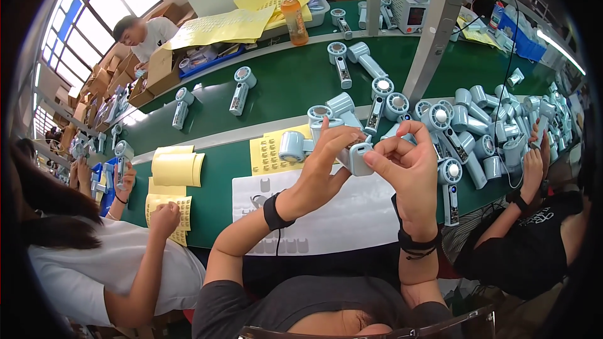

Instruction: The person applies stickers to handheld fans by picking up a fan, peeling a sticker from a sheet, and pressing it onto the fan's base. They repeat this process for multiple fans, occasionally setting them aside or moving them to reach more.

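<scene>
Above a white sheet point(339, 220) with grey label shapes on it, a pale blue handheld fan point(359, 162) is held up between both hands, the squared end of its handle facing me. My left hand point(314, 172) wraps round the fan from the left. On the other side, the thumb and fingers of my right hand point(411, 182) pinch at that handle end. Fingers cover much of the fan's body. Just behind the left hand, another fan point(292, 146) lies on a yellow sticker sheet point(264, 156).
Many pale blue fans point(477, 119) are heaped to the right, beside a co-worker's hand point(534, 166). On the left, another co-worker's fist point(165, 218) rests by yellow sheets point(177, 168). Fans point(242, 91) stand along the green conveyor belt point(276, 78); a metal post point(433, 34) rises beyond.
</scene>
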Available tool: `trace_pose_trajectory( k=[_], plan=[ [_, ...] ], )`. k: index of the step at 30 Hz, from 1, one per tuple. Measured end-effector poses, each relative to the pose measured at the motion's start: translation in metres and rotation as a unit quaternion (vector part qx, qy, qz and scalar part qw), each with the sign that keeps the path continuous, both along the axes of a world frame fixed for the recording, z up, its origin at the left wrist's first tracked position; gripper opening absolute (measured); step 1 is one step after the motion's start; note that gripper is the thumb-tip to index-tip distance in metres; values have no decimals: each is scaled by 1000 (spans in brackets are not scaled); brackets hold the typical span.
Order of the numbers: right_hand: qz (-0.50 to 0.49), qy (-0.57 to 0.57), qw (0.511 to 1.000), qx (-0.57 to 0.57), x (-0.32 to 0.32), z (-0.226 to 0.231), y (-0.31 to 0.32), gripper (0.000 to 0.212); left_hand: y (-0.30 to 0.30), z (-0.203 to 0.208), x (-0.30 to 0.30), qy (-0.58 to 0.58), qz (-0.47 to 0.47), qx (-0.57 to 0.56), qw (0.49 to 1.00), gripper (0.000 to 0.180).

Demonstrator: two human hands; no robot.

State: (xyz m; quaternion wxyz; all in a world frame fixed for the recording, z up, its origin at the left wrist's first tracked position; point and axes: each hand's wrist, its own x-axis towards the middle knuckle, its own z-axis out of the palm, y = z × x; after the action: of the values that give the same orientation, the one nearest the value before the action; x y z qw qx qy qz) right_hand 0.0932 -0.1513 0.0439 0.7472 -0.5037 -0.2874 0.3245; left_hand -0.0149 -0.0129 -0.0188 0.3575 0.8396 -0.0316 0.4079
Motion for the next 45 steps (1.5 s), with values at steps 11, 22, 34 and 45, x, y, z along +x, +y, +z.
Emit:
trace_pose_trajectory(
  k=[11,22,34,45],
  plan=[
    [-76,-109,991,7,-9,-7,-1,48,-6,-4,-1,-1,2,-1,1000,74],
    [-33,-299,937,-179,-22,-102,33,23,162,-12,47,153,113,248,950,56],
    [41,-570,810,-131,-137,-160,77,21,260,-103,71,274,236,363,859,49],
    [19,-594,797,-108,-134,-167,78,19,193,-52,196,226,72,304,923,55]
  ],
)
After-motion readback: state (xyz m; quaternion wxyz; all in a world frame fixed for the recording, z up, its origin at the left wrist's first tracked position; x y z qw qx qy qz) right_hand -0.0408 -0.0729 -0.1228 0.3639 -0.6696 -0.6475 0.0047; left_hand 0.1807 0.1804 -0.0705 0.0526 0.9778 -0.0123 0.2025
